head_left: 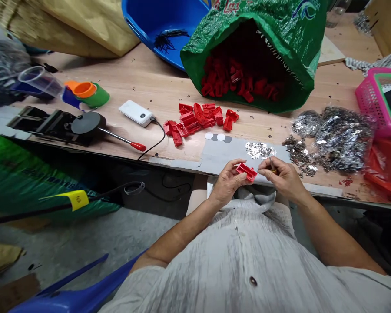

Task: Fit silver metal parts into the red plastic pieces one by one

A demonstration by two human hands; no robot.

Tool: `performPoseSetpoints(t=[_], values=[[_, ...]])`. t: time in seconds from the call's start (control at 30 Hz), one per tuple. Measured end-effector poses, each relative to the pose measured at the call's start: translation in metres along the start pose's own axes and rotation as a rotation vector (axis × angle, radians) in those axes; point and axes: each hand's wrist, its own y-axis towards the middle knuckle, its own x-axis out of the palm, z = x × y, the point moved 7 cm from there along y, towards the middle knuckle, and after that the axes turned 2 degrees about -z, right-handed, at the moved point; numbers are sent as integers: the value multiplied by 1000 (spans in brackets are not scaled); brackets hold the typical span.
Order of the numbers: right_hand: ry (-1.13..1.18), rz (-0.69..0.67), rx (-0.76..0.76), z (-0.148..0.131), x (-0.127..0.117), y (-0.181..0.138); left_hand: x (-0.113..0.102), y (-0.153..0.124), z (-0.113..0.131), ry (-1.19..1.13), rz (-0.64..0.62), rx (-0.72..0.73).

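Note:
My left hand (228, 183) is closed around a small red plastic case (246, 171), its open hollow side turned up, held just over the table's front edge. Close by on the right, my right hand (282, 176) is pinched near the end of the case. A dark and yellowish bit (273, 167) shows between its fingers, too small to name. Behind both hands, thin silvery metal pieces (260, 150) lie spread on a grey sheet (215, 154). A loose pile of red cases (193, 119) sits further back to the left.
A green sack (299, 56) lies open with many red cases inside. Bagged metal parts (343, 134) and a pink basket (365, 93) stand at the right. Leftward are a white power bank (135, 113), a lever press (87, 124) and a blue basin (138, 26).

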Motion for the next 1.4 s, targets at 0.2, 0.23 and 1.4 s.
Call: performPoseSetpoints(t=[0.2,0.23,1.4], values=[[-19,-62,-150,-8,12,-3,5,0,6,11,-16,12],[-27,-82,-189,-9,13,-3,5,0,7,14,-18,16],[-470,-182,-160,23,31,-3,-15,27,26,1071,-190,329]])
